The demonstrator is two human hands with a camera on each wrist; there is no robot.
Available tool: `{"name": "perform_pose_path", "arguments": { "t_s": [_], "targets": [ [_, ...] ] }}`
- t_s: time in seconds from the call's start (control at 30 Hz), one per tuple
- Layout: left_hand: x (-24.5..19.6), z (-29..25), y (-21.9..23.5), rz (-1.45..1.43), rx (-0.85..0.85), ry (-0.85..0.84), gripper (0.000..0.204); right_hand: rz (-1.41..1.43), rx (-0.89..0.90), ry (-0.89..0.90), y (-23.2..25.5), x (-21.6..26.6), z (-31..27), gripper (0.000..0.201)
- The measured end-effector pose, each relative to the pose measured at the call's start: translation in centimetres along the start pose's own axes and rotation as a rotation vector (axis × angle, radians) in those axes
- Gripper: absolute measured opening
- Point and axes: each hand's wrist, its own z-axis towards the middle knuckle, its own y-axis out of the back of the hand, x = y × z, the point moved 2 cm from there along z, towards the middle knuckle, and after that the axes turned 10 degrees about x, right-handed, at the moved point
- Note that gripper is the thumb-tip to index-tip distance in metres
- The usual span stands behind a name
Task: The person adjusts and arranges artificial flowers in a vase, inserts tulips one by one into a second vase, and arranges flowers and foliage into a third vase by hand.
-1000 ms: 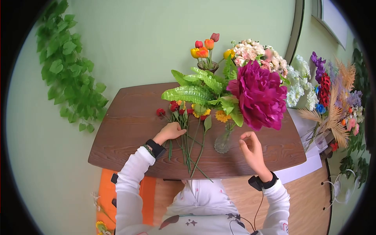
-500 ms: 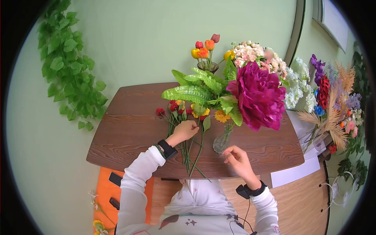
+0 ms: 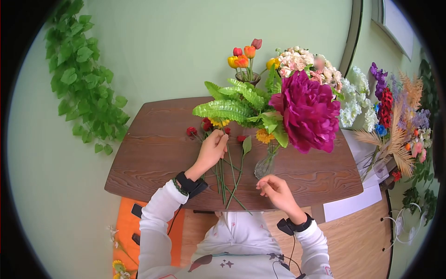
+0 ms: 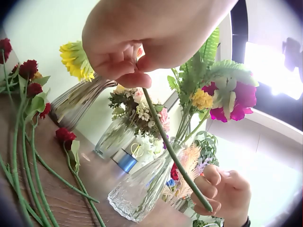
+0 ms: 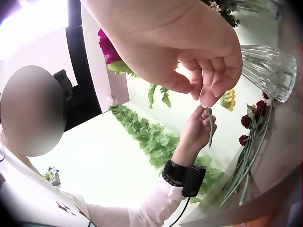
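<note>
My left hand (image 3: 211, 151) pinches the green stem (image 4: 170, 149) of a yellow flower (image 4: 75, 61), holding it raised over the table. The flower head points away from me, and the stem's lower end slants toward my right hand (image 3: 278, 191) in the left wrist view. That right hand hovers near the table's front edge, fingers loosely bent, nothing visibly held. Just beyond it stands a clear glass vase (image 3: 265, 166) with a big magenta flower (image 3: 306, 114), fern leaves (image 3: 223, 109) and an orange-yellow flower (image 3: 265, 136). Red flowers (image 3: 192, 131) on long stems lie below my left hand.
At the back of the brown table (image 3: 148, 162) are a vase of tulips (image 3: 249, 52) and pale pink flowers (image 3: 297, 60). More flowers (image 3: 385, 107) stand to the right beside white paper (image 3: 353, 202). Orange cloth (image 3: 174, 232) lies below left, and leafy vines (image 3: 79, 79) hang on the wall.
My left hand has gone from the lying stems to lifting a yellow flower by its stem. The right hand has shifted left and nearer to me, in front of the glass vase.
</note>
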Motion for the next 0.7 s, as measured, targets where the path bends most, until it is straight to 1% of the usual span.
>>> {"name": "perform_pose_path", "arguments": {
  "t_s": [0.13, 0.2, 0.23, 0.3, 0.37, 0.4, 0.47, 0.53, 0.6, 0.63, 0.67, 0.7],
  "targets": [
    [0.2, -0.7, 2.0, 0.014, -0.082, -0.020, 0.015, -0.007, 0.025, -0.006, -0.3, 0.2, 0.3, 0.010],
    [0.5, -1.0, 3.9, 0.053, -0.148, 0.032, 0.016, -0.027, 0.069, -0.057, -0.4, 0.1, 0.4, 0.012],
    [0.9, -1.1, 5.0, 0.060, -0.156, 0.055, 0.016, -0.028, 0.070, -0.058, -0.4, 0.2, 0.6, 0.012],
    [1.8, -1.5, 7.1, 0.069, -0.166, 0.080, 0.016, -0.108, 0.106, -0.119, -0.5, 0.3, 1.0, 0.016],
    [3.0, -2.0, 8.9, 0.169, -0.191, 0.120, 0.017, -0.110, 0.135, -0.137, -0.7, 0.4, 1.7, 0.019],
    [3.5, -2.3, 9.7, 0.173, -0.191, 0.124, 0.017, -0.112, 0.162, -0.154, -0.9, 0.4, 2.2, 0.022],
    [4.5, -3.0, 11.0, 0.271, -0.176, 0.203, 0.020, -0.084, 0.173, -0.161, -1.2, 0.3, 3.4, 0.025],
    [5.3, -3.6, 11.8, 0.280, -0.186, 0.237, 0.020, -0.054, 0.184, -0.169, -1.6, -0.2, 4.6, 0.028],
    [5.9, -4.2, 12.6, 0.361, -0.199, 0.316, 0.020, -0.073, 0.180, -0.188, -1.9, -0.9, 6.0, 0.033],
    [6.2, -4.5, 12.9, 0.364, -0.196, 0.317, 0.020, -0.094, 0.178, -0.258, -2.1, -1.0, 6.6, 0.037],
    [6.6, -4.7, 13.2, 0.365, -0.205, 0.329, 0.021, -0.092, 0.175, -0.258, -2.3, -1.3, 7.1, 0.037],
    [6.9, -4.8, 13.4, 0.365, -0.216, 0.340, 0.021, -0.116, 0.129, -0.282, -2.4, -1.7, 7.5, 0.041]
  ]
}}
